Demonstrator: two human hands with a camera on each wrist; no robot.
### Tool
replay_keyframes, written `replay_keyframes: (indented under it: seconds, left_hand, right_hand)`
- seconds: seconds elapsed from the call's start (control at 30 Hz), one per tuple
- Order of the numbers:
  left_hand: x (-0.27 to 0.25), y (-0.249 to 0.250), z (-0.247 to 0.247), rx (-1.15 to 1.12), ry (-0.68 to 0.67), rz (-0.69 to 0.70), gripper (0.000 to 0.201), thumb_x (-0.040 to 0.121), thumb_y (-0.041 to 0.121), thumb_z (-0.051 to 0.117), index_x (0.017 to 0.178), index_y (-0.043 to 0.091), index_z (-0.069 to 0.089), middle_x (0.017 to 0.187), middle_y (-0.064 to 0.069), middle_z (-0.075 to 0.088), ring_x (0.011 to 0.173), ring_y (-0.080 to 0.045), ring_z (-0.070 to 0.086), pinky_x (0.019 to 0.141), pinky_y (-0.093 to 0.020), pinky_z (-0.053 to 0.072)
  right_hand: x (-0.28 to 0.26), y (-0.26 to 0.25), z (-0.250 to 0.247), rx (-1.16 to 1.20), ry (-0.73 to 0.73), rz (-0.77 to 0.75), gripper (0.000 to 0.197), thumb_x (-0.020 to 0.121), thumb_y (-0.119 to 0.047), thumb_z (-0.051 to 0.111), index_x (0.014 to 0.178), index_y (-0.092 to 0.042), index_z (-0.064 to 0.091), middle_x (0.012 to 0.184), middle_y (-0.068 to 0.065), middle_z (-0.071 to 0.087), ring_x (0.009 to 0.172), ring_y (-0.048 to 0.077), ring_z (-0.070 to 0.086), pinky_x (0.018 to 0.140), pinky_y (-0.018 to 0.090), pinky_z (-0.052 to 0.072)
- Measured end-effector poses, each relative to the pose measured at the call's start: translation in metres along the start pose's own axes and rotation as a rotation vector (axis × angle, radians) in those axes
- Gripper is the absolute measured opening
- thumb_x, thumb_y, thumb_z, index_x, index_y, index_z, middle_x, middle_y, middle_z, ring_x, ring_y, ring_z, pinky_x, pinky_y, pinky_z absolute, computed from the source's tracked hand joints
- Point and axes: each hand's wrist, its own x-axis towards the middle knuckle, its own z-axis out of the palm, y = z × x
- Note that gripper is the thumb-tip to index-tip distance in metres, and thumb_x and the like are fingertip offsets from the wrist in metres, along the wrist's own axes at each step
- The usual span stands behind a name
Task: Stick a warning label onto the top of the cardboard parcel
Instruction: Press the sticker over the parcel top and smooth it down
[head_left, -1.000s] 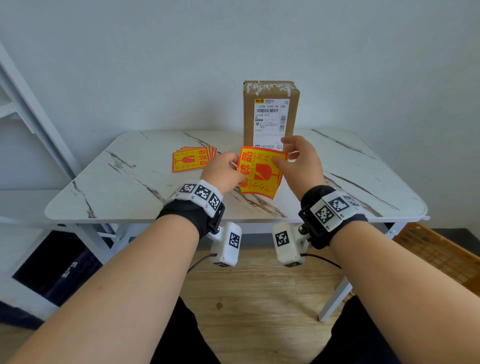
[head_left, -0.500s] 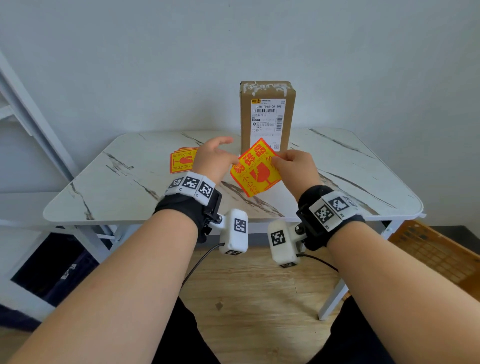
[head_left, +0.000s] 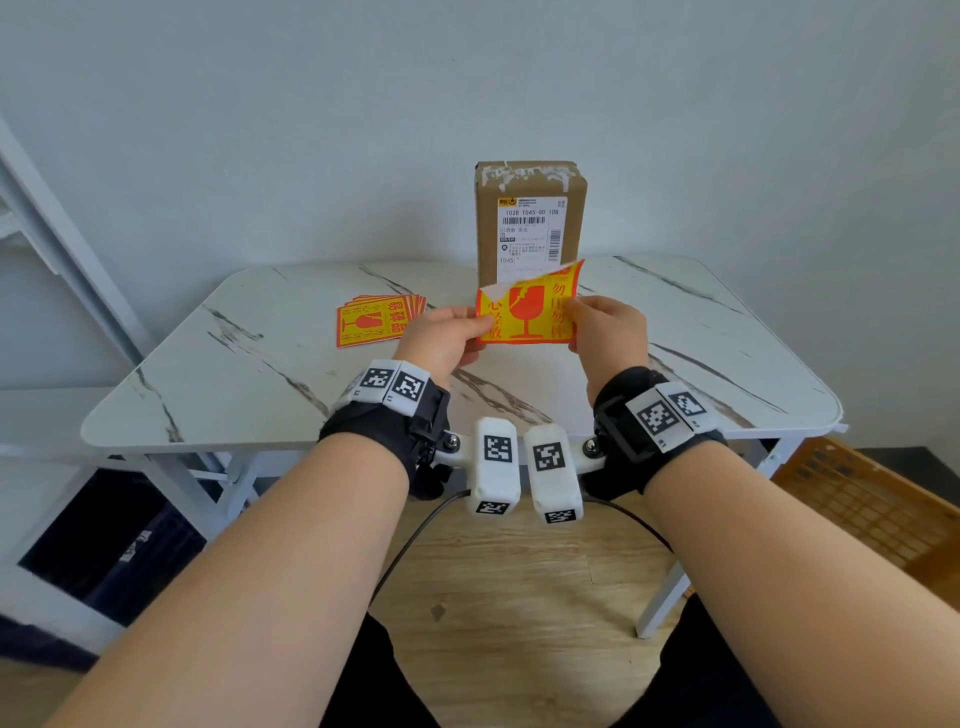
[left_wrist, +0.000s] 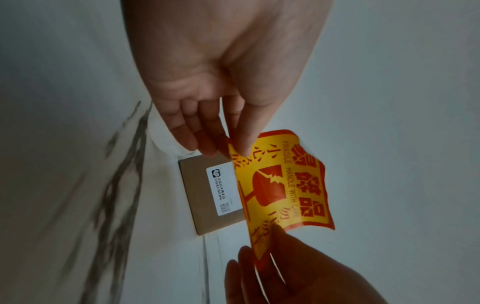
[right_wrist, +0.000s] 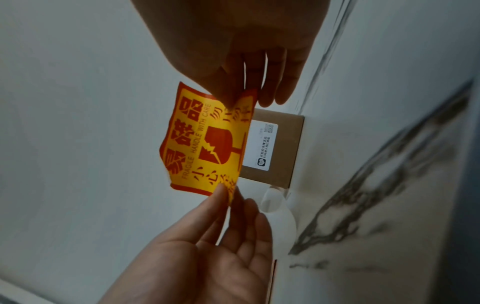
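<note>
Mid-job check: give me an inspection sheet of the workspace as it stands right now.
Surface: white marble-pattern table, legs visible.
Job's things: upright brown cardboard parcel; red-and-yellow fragile warning label, top edge peeling from backing.
Clutter: fanned stack of spare labels.
Grippers: left hand and right hand each pinch a label side.
Cables: black leads under wrist cameras.
Surroundings: orange crate, white shelf frame, wooden floor.

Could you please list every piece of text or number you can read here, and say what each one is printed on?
"FRAGILE HANDLE WITH CARE": on the warning label pinched by the left hand and right hand, beside large Chinese characters and a broken-glass sign.
"102B T045-00 108" and "T045": on the shipping label of the cardboard parcel; its fine print is too small.
The label stack: Chinese characters, too small to read.
</note>
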Motion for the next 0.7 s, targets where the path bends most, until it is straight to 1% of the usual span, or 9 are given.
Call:
replay_keyframes:
  seconds: [0.1,0.17,0.23,0.33,0.4,0.47,0.57,0.63,0.7]
  left_hand:
    - [0.0,0.008,-0.002,0.012,0.014,0.049,0.013,0.084,0.01,0.07,0.077,0.019,0.065,0.075,0.0,0.066,0.067,-0.015,0.061,0.083,-0.033,0.053]
    - [0.001,0.014,-0.003,0.023,0.025,0.068,0.013,0.084,0.01,0.071,0.077,0.019,0.065,0.075,0.0,0.066,0.066,-0.014,0.06,0.082,-0.033,0.053]
    - [0.001,0.021,-0.004,0.031,0.042,0.09,0.011,0.083,0.011,0.072,0.078,0.02,0.066,0.077,0.0,0.067,0.069,-0.014,0.061,0.083,-0.033,0.054]
    - [0.002,0.036,-0.002,0.022,0.086,0.135,0.003,0.085,0.018,0.07,0.082,0.019,0.07,0.083,-0.002,0.07,0.07,-0.014,0.064,0.08,-0.031,0.055]
    - [0.003,0.049,0.002,0.012,0.111,0.153,0.011,0.086,0.027,0.067,0.087,0.017,0.072,0.087,-0.002,0.073,0.07,-0.014,0.066,0.075,-0.028,0.054]
    - [0.006,0.061,0.006,0.012,0.15,0.169,0.018,0.084,0.031,0.064,0.082,0.016,0.073,0.085,-0.002,0.075,0.073,-0.015,0.07,0.071,-0.028,0.055]
    - [0.011,0.08,0.014,-0.016,0.183,0.212,0.018,0.084,0.029,0.061,0.075,0.017,0.072,0.085,-0.006,0.074,0.078,-0.021,0.071,0.074,-0.032,0.056]
    - [0.016,0.091,0.018,-0.03,0.194,0.243,0.022,0.088,0.025,0.055,0.067,0.024,0.062,0.084,-0.008,0.064,0.077,-0.024,0.063,0.075,-0.035,0.054]
    - [0.022,0.099,0.018,-0.002,0.199,0.264,0.02,0.09,0.022,0.051,0.079,0.025,0.067,0.096,-0.009,0.063,0.088,-0.023,0.062,0.091,-0.039,0.053]
  right_hand:
    - [0.003,-0.003,0.0,-0.022,-0.029,-0.015,0.017,0.085,-0.017,0.062,0.069,-0.023,0.065,0.076,0.002,0.07,0.074,0.023,0.067,0.08,0.038,0.056]
    - [0.005,-0.006,0.001,-0.023,-0.038,-0.027,0.016,0.083,-0.018,0.065,0.067,-0.022,0.065,0.084,0.011,0.074,0.088,0.034,0.071,0.087,0.048,0.057]
    - [0.008,-0.01,0.001,-0.032,-0.044,-0.045,0.016,0.08,-0.02,0.066,0.064,-0.021,0.066,0.084,0.014,0.075,0.088,0.037,0.071,0.085,0.053,0.056]
    - [0.012,-0.022,0.0,-0.034,-0.059,-0.064,0.019,0.086,-0.018,0.063,0.067,-0.02,0.065,0.079,0.009,0.072,0.079,0.031,0.069,0.083,0.047,0.057]
    - [0.016,-0.034,-0.001,-0.018,-0.059,-0.084,0.017,0.089,-0.017,0.06,0.073,-0.015,0.065,0.078,0.006,0.07,0.072,0.024,0.064,0.078,0.04,0.055]
    - [0.021,-0.045,-0.001,-0.011,-0.052,-0.107,0.016,0.09,-0.017,0.058,0.077,-0.012,0.065,0.078,0.006,0.068,0.07,0.019,0.06,0.074,0.038,0.052]
    - [0.031,-0.061,0.001,0.017,-0.031,-0.11,0.018,0.09,-0.016,0.057,0.073,-0.015,0.063,0.075,0.003,0.066,0.066,0.016,0.058,0.069,0.033,0.049]
    - [0.041,-0.072,0.002,0.052,0.007,-0.099,0.021,0.089,-0.016,0.057,0.068,-0.017,0.061,0.075,0.004,0.065,0.068,0.018,0.057,0.07,0.036,0.05]
    - [0.051,-0.083,0.001,0.083,0.048,-0.082,0.024,0.089,-0.015,0.056,0.065,-0.018,0.058,0.072,0.003,0.062,0.068,0.018,0.056,0.069,0.036,0.049]
